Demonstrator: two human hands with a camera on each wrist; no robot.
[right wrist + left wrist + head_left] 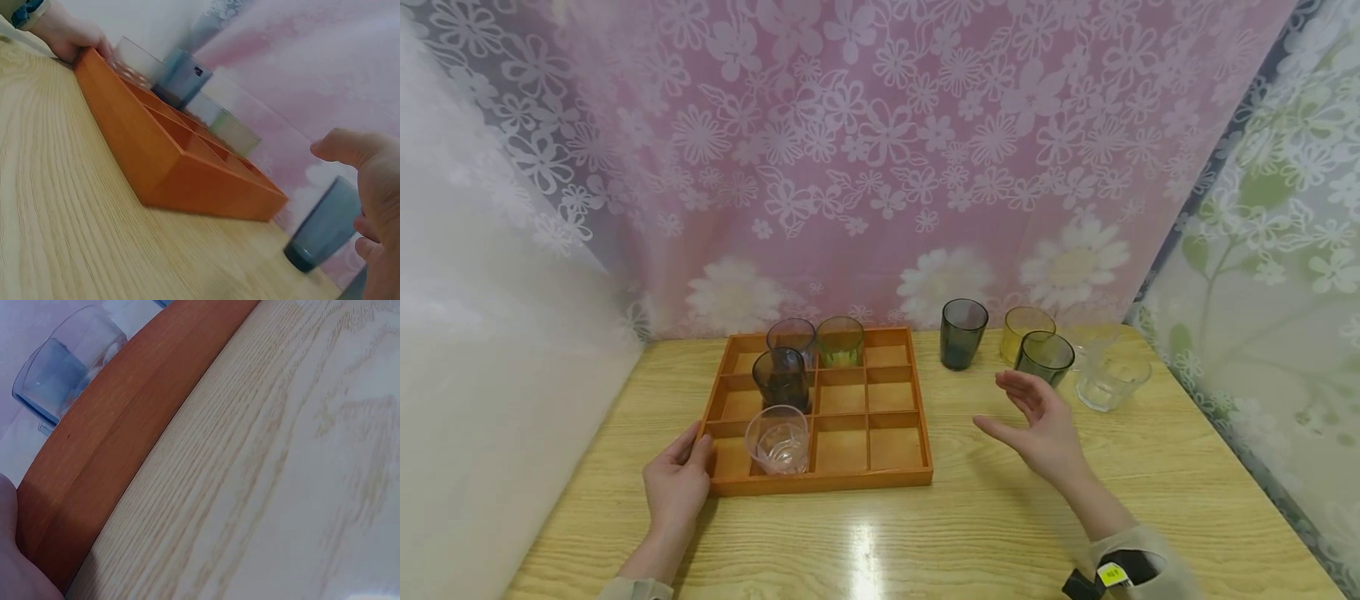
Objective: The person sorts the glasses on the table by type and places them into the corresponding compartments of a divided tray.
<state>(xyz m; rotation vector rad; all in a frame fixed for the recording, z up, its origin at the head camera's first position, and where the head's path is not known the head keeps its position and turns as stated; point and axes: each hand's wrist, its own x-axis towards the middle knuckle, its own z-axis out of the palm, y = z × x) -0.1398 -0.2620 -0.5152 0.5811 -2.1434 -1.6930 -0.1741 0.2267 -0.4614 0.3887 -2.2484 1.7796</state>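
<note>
The left hand (676,485) is gripping the tray's (820,482) left edge while the empty right hand (1041,433) is hovering by the dark green glass (1043,357) toward the bench's (940,542) back-right corner, loading apparently calling for a grasp next.

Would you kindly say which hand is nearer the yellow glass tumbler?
Right: the right hand is in front of the yellow glass tumbler; the left hand, farther off, grips the left side of the brown wooden tray.
</note>
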